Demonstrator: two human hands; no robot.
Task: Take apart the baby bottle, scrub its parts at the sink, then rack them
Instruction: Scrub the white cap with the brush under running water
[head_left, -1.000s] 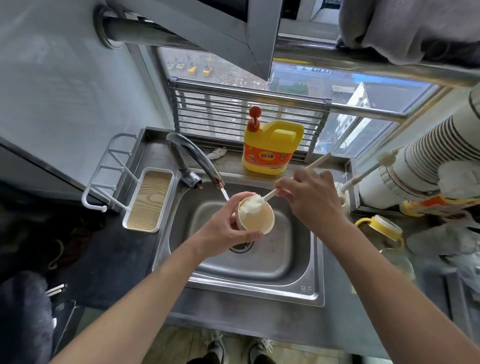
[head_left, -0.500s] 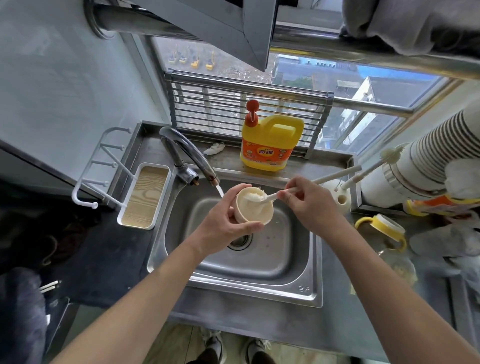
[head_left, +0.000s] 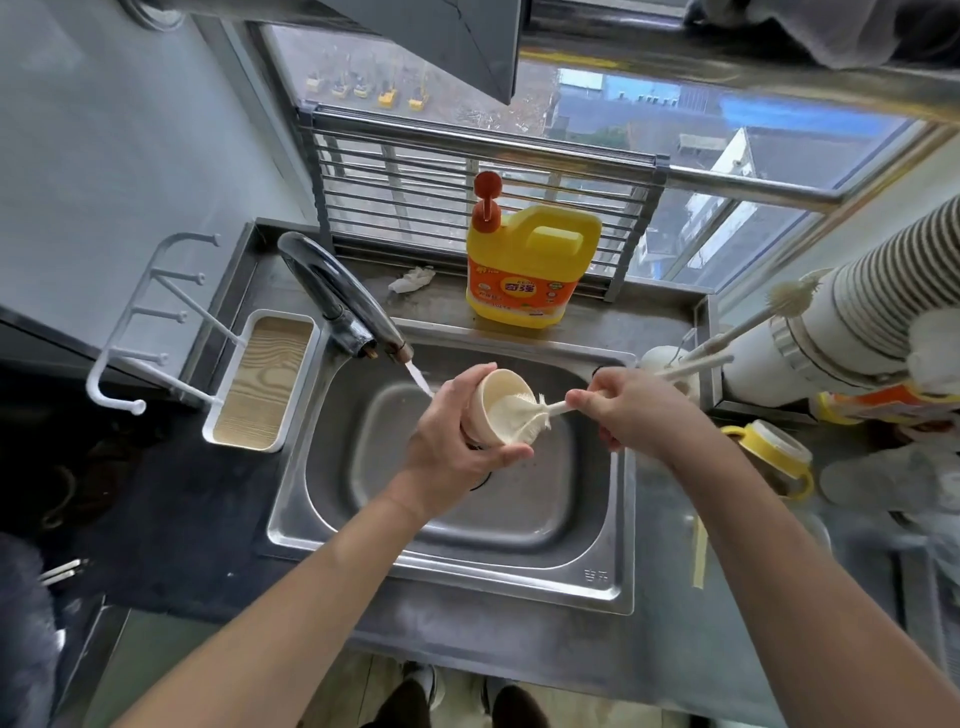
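Cream bottle cup (head_left: 497, 388) is over the sink (head_left: 597, 578), gripped by your left hand (head_left: 457, 441). At its 3 o'clock, your right hand (head_left: 629, 411) holds the brush (head_left: 519, 415), bristles inside.

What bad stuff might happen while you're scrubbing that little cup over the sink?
1. The left hand grips the wet cream cup by its sides above the sink; it might slip and drop into the basin.
2. The brush, held by the right hand, has splayed bristles at the cup's rim; they may flick water out.
3. The tap stream runs right beside the left hand and could splash outside the sink.
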